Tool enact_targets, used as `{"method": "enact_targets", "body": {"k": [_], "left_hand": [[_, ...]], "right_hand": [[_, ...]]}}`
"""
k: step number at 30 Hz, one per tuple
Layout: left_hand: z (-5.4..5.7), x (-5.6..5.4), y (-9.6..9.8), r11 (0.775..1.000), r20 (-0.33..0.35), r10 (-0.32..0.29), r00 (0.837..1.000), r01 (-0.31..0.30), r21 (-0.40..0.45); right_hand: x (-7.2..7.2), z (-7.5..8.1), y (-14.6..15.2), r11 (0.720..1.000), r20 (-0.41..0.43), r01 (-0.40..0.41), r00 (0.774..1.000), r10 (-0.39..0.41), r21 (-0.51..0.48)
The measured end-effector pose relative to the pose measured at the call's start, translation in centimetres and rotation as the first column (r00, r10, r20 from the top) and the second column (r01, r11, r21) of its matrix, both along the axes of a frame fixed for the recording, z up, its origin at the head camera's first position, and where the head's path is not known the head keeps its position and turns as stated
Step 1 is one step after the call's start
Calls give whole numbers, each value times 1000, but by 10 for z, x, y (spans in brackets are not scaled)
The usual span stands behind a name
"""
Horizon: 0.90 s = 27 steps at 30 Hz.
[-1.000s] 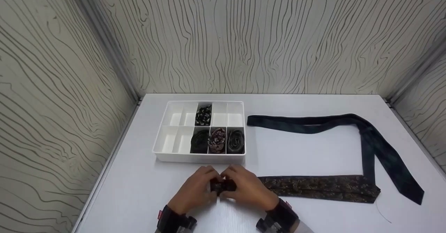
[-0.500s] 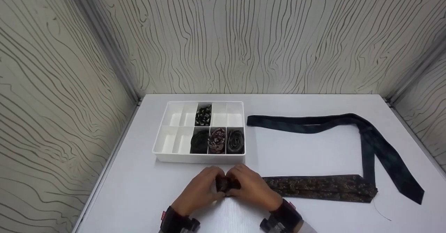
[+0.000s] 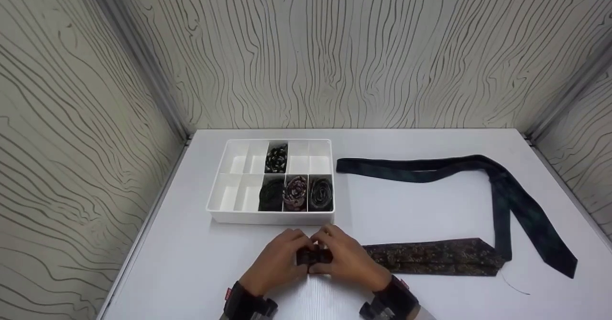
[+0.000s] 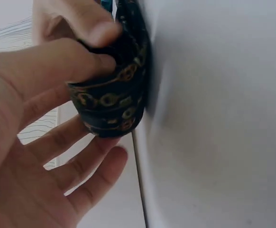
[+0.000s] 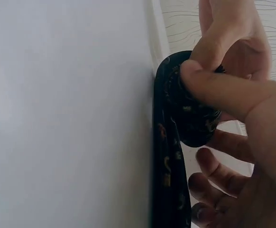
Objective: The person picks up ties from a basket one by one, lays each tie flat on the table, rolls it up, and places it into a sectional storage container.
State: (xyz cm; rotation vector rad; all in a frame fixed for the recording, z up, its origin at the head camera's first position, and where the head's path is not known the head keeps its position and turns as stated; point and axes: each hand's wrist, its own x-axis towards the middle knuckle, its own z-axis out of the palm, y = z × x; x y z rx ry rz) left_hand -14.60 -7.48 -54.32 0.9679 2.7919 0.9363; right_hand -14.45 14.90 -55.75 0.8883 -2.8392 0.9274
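Observation:
In the head view my left hand [image 3: 275, 261] and right hand [image 3: 351, 263] meet at the front of the table, both gripping the rolled part of a dark patterned necktie [image 3: 430, 258]. Its flat length runs right from the roll to a pointed end. The left wrist view shows the thumb and fingers pinching the roll [image 4: 112, 102], marked with small yellowish motifs. From the right wrist, the thumb presses on the coil [image 5: 192, 111] while the unrolled strip lies along the table. Much of the roll is hidden by the fingers in the head view.
Behind the hands stands a white divided box [image 3: 270, 218] with several rolled ties, among them a maroon patterned roll [image 3: 295, 193] and a black roll [image 3: 320, 193]. A dark green necktie [image 3: 530, 212] lies bent at the right, reaching the patterned tie's tip. A loose thread [image 3: 514, 287] hangs there.
Both hands have shifted slightly right with the roll. The patterned tie's pointed end has slid left, and its flat length is shorter. The view has shifted a little.

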Motion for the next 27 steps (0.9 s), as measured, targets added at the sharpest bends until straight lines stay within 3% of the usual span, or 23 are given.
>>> {"method": "enact_targets", "body": {"k": [4, 9, 16, 19, 27], "left_hand": [[-1, 1, 2, 1000, -8, -2, 1000, 2, 9], [-1, 1, 2, 1000, 5, -6, 1000, 6, -14], [-2, -2, 4, 999, 60, -7, 998, 5, 35], [-2, -2, 6, 1000, 26, -17, 1000, 17, 21], [0, 0, 9, 999, 15, -38, 999, 38, 0]], "right_hand": [[1, -1, 2, 1000, -51, 11, 999, -11, 6], [1, -1, 6, 1000, -17, 12, 1000, -12, 11], [0, 3, 9, 999, 24, 13, 1000, -14, 30], [0, 4, 11, 1000, 27, -2, 1000, 1, 31], [5, 7, 15, 1000, 33, 2, 999, -3, 29]]}}
